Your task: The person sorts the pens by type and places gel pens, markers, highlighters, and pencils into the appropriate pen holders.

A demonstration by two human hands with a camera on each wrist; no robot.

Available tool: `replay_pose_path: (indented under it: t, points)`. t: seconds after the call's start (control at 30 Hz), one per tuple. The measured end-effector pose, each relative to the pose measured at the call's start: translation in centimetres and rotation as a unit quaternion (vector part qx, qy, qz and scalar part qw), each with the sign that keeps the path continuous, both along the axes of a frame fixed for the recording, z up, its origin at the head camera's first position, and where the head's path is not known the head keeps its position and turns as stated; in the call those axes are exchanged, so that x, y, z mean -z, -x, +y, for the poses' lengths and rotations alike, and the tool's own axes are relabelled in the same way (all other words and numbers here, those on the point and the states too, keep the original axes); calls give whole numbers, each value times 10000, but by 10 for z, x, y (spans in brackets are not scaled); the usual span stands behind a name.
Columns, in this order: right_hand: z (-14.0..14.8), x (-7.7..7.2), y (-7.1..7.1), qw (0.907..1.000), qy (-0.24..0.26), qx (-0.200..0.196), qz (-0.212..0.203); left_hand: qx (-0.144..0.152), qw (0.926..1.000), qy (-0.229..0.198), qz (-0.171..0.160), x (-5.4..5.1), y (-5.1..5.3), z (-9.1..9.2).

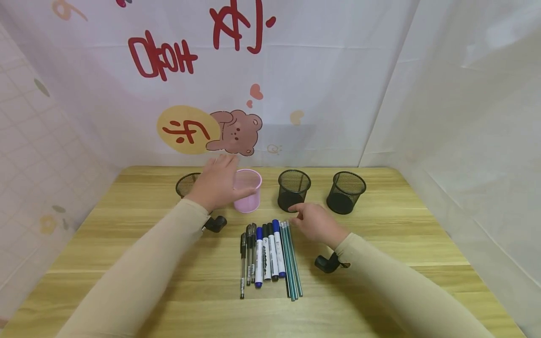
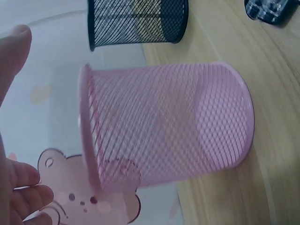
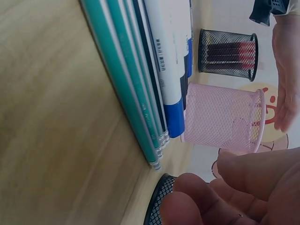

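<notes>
My left hand (image 1: 217, 183) hovers beside the pink mesh pen cup (image 1: 247, 204), thumb spread toward its rim and fingers extended. In the left wrist view the pink cup (image 2: 168, 126) stands apart from the fingers (image 2: 30, 199), with nothing in the grasp. My right hand (image 1: 319, 223) hangs loosely curled and holds nothing, near the upper ends of the green pencils (image 1: 291, 263). Left of those pencils lie white markers (image 1: 270, 256) with blue or black caps, then clear-barrelled black pens (image 1: 243, 267). The pencils' silver ends (image 3: 157, 165) show below the right fingers (image 3: 180, 208).
A black mesh cup (image 1: 293, 188) stands right of the pink one, with another black cup (image 1: 345, 192) farther right. Left of the pink cup, a partly hidden black cup (image 3: 227, 54) contains dark, red-ended sticks. A printed cloth (image 1: 338, 70) hangs behind the wooden table (image 1: 380, 244).
</notes>
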State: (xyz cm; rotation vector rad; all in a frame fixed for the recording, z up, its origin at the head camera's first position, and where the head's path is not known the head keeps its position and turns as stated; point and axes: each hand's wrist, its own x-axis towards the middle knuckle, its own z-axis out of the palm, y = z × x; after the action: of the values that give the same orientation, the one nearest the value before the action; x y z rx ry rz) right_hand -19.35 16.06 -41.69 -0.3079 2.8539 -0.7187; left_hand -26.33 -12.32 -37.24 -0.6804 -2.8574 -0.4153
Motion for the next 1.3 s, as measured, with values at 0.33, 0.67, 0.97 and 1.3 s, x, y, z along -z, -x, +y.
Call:
replay_pose_path:
  t: [0.33, 0.67, 0.97, 1.3]
  points:
    - [-2, 4, -1, 9995, -272, -110, -78, -52, 9988, 465, -149, 11, 5, 12]
    - [-3, 16, 3, 9978, -547, -272, -267, -9, 9985, 505, -232, 20, 10, 12]
    - [-7, 18, 3, 9955, -827, -372, -279, 142, 9985, 234, -474, 24, 10, 13]
    - [-9, 18, 1, 9942, -930, -465, -288, -81, 9967, -102, -800, 30, 11, 17]
